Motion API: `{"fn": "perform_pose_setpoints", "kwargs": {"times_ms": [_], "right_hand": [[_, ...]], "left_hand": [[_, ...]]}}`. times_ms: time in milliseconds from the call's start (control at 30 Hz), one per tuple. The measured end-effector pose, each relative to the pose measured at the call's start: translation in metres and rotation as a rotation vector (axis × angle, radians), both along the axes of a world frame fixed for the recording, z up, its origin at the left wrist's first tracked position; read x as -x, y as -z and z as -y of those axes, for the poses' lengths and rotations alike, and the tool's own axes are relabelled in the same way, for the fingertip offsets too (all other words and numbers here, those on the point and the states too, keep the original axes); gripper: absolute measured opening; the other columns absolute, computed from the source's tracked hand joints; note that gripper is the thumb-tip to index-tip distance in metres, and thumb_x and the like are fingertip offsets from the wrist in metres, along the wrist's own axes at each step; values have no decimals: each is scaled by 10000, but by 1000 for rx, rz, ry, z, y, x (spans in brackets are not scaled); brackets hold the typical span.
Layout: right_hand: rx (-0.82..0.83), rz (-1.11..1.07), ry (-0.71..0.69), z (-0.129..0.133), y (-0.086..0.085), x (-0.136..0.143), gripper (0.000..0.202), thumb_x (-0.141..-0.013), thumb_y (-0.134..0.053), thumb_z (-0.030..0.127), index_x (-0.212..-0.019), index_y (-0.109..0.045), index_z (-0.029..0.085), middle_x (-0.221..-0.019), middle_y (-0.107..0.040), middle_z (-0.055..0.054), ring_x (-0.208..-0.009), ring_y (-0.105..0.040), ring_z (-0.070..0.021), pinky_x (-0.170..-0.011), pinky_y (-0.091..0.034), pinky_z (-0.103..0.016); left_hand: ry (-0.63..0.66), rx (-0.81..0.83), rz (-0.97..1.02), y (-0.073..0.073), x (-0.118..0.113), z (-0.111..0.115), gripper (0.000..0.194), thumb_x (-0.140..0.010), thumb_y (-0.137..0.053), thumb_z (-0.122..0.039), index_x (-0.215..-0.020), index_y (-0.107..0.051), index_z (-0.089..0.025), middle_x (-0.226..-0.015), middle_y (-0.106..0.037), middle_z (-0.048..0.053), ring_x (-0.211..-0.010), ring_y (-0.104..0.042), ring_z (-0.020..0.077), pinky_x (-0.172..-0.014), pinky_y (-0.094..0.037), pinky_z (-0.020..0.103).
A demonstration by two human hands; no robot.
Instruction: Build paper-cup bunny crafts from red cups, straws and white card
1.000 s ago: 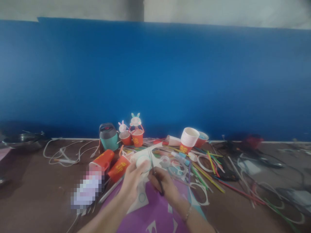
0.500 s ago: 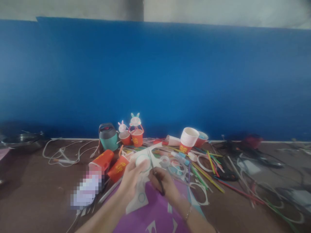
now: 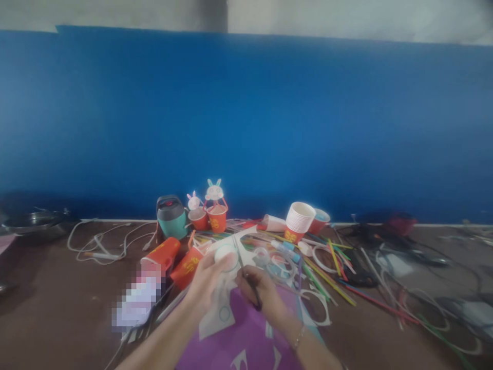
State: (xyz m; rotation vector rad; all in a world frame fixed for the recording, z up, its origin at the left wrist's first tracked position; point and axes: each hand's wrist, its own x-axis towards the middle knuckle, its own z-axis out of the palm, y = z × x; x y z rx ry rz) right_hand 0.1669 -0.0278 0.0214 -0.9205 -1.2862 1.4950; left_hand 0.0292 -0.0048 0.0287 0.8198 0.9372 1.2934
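My left hand [image 3: 210, 275] is closed on a sheet of white paper [image 3: 215, 325] that has circles drawn on it in teal. Its thumb lies across the larger circle, and a smaller circle shows lower down. In my right hand [image 3: 259, 290] is a pair of dark scissors [image 3: 242, 263], blades pointing up and away from me along the paper's right side. The fingers wrap round the handles. Beneath both hands lies a purple sheet [image 3: 256, 334] with white shapes on it. Whether the blades touch the paper is too blurred to tell.
A stack of paper cups [image 3: 299, 221] stands right of centre. Coloured sticks [image 3: 331, 285] and paper offcuts [image 3: 325, 313] lie around it. Red cups [image 3: 217, 218] with rabbit figures stand beside a teal container [image 3: 171, 223]. White cables [image 3: 125, 241] lie at left, a blue wall [image 3: 246, 123] behind.
Hardly anything differs. Both hands, the paper and the scissors hold nearly the same place, with only a very slight shift of the view.
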Motion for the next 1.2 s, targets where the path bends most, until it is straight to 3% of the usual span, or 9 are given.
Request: {"fn": "perform_pose_setpoints", "kwargs": {"times_ms": [367, 600, 833, 1033, 1200], "right_hand": [[-20, 16, -10, 1, -3, -1, 516, -700, -600, 688, -609, -481, 194, -428, -255, 106, -404, -206, -51, -414, -160, -234], [2, 40, -4, 0, 3, -2, 490, -697, -641, 658, -639, -498, 193, -410, -248, 119, -377, -207, -45, -391, -163, -221], [-7, 16, -17, 0, 3, -1, 561, -624, -652, 727, -633, -495, 189, -418, -253, 118, -388, -193, -39, -395, -153, -221], [-25, 29, -35, -1, 5, -2, 539, -707, -590, 713, -611, -482, 194, -402, -256, 113, -376, -211, -44, -393, -178, -225], [3, 23, -36, -2, 4, -1, 540, -684, -596, 719, -597, -473, 200, -393, -268, 115, -359, -223, -43, -370, -198, -214]], "left_hand": [[85, -43, -3, -3, 7, -3, 227, -700, -750, -257, -904, -708, -167, -839, -719, 36, -758, -638, 166, -708, -496, 245], [70, -35, -11, -5, 7, -5, 224, -681, -758, -243, -873, -694, -147, -816, -708, 46, -723, -629, 165, -676, -493, 241], [152, -42, -5, -8, 10, -5, 259, -701, -745, -264, -929, -702, -148, -839, -724, 69, -620, -620, 157, -650, -491, 269], [140, -70, -30, -13, 12, -7, 283, -668, -759, -264, -918, -719, -137, -830, -724, 84, -678, -635, 190, -640, -482, 267], [152, -89, -60, -10, 15, -9, 252, -671, -751, -265, -889, -708, -147, -811, -717, 68, -681, -627, 186, -631, -479, 256]]}}
